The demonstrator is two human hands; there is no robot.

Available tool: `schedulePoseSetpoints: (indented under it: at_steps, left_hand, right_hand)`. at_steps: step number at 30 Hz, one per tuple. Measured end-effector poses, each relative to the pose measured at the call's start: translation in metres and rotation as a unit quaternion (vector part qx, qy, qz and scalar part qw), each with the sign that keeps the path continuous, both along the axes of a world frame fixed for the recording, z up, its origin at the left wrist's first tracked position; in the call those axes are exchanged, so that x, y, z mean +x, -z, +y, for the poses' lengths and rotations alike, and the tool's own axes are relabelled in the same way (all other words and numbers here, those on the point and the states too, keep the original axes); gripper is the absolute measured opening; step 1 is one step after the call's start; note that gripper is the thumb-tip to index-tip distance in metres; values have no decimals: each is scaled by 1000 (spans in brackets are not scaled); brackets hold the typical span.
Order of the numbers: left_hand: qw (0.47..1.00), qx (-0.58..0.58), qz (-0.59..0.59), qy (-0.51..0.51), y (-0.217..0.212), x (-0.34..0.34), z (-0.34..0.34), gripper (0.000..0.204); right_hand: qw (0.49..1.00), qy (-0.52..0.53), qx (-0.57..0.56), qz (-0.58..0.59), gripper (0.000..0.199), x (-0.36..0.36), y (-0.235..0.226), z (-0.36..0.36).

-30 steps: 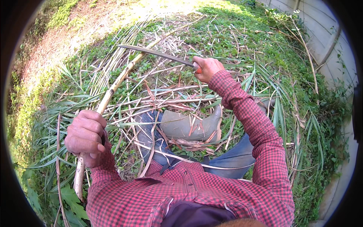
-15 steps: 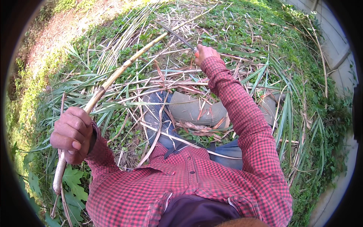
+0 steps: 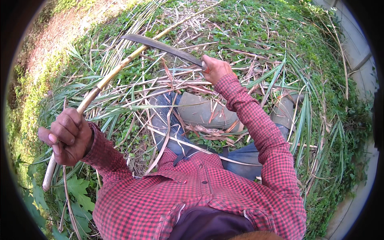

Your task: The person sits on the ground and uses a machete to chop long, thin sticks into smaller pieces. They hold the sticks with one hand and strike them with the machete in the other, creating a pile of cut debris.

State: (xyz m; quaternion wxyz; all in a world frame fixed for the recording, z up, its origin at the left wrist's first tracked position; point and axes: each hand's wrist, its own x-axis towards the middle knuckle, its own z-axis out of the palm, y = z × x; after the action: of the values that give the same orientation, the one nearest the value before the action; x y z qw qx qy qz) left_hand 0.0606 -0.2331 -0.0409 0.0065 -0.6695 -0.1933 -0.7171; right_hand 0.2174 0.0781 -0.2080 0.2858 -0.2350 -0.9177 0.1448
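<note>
My left hand (image 3: 68,136) is closed in a fist around the lower end of a long pale cane stalk (image 3: 116,72), fingers wrapped right round it. The stalk runs from below that fist up and away to the right, across the ground litter, its far end lost among the dry stems. My right hand (image 3: 216,69) is clamped on the handle of a curved dark blade (image 3: 164,46), held just above the stalk; the blade crosses the stalk near its tip, and I cannot tell whether it touches. A rubber boot (image 3: 204,112) rests below among cut green leaves (image 3: 280,76).
</note>
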Motion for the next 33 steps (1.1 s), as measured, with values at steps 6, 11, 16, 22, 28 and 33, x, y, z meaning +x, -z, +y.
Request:
schedulePoseSetpoints:
  at_steps: [6,11,16,22,28,33]
  left_hand:
    - [994,101,-22,25,-11,3,15,59]
    - [984,173,-40,-4,-21,-1,24,52]
    - [968,168,-100,-157,-20,-22,18,52]
    - [866,178,-306,-352,19,-107,-21,61]
    - [672,12,-532,-515,140,-175,-75,42]
    - [580,-120,-621,-514,212,-178,-137,45]
  right_hand:
    - [974,171,-110,-99,27,-6,11,36]
    - [998,-23,-42,36,25,6,-1,-10]
    - [972,157,-162,-71,26,-22,2,19]
    - [956,77,-281,18,47,13,58,13]
    - [932,74,-355,11,38,60,133,-29]
    - [882,101,-459,40,34,91,179,-58]
